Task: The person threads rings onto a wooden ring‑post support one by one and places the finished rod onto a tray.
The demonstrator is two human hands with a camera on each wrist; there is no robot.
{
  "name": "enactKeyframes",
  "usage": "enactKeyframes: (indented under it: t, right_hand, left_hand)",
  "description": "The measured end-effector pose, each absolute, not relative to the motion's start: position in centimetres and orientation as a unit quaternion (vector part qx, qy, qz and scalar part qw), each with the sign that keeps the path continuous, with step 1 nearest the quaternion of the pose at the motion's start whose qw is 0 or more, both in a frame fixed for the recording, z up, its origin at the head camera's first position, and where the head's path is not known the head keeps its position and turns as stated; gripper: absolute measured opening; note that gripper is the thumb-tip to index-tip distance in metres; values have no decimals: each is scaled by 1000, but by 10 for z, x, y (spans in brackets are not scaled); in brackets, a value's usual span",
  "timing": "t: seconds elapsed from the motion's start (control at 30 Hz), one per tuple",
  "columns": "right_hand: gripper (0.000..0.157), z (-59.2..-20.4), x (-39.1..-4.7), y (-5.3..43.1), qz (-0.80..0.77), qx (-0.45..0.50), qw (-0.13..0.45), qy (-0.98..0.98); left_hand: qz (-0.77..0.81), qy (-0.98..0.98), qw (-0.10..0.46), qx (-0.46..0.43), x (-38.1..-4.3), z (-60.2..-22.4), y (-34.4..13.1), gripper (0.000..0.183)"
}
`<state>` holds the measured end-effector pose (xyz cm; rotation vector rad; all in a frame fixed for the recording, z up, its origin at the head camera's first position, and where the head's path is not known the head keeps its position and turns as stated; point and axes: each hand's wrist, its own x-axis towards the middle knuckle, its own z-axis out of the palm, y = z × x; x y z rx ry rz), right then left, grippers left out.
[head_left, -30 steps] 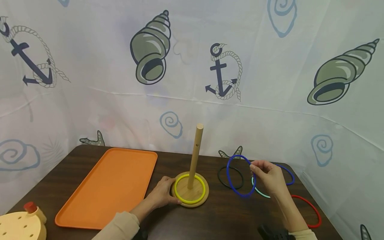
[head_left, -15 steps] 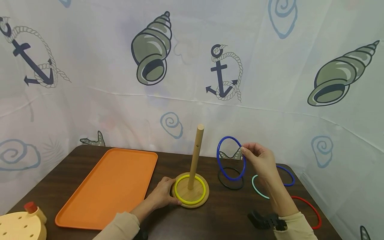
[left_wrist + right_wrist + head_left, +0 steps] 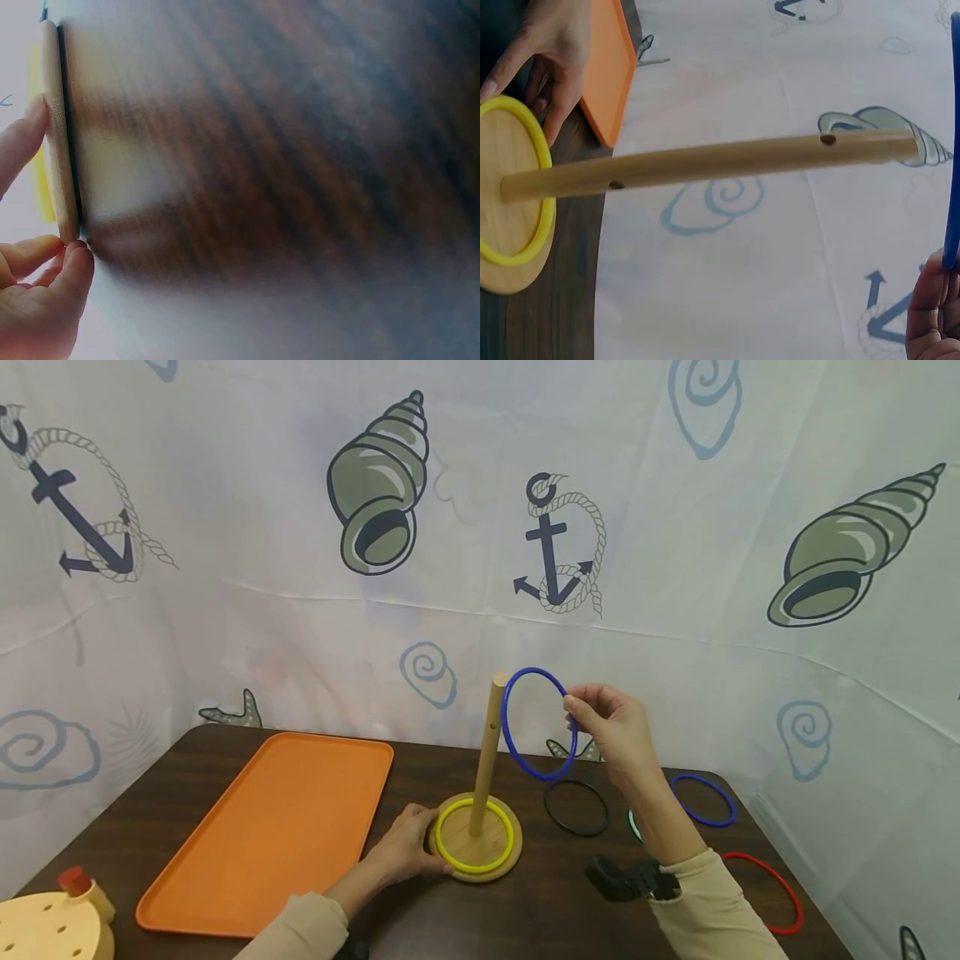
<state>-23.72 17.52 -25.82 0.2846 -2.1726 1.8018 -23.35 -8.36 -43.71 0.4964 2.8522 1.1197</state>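
My right hand (image 3: 617,731) pinches a blue ring (image 3: 533,671) by its right side, between thumb and fingers. The ring hangs upright in the air, its left edge overlapping the upper peg (image 3: 489,752) of a wooden ring-toss stand in the head view. In the right wrist view the blue ring (image 3: 954,150) shows edge-on, beyond the peg's tip. My left hand (image 3: 405,843) grips the left edge of the stand's round base (image 3: 456,831), fingers behind and thumb in front; the left wrist view shows them on its rim. A yellow ring (image 3: 480,869) lies on the base, around the peg.
Right of the stand lie a black ring (image 3: 573,833), a second blue ring (image 3: 705,822) and a red ring (image 3: 799,906). A mint ring (image 3: 633,827) is mostly hidden by my right forearm. An orange tray (image 3: 270,835) lies left, a pegboard with holes (image 3: 52,927) at the near-left corner.
My right hand has carried the blue ring up and left, from over the black ring to beside the peg's top. My left hand stays at the base.
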Motion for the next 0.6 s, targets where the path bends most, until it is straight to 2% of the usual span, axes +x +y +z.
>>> enactKeyframes:
  t: [0.3, 0.6]
  right_hand:
    - [20, -259, -255, 151, 624, 99, 149, -761]
    - [16, -280, -266, 140, 630, 85, 116, -763]
  left_hand:
    - [364, 917, 19, 161, -234, -437, -83, 85]
    - [365, 917, 16, 160, -233, -438, -83, 85]
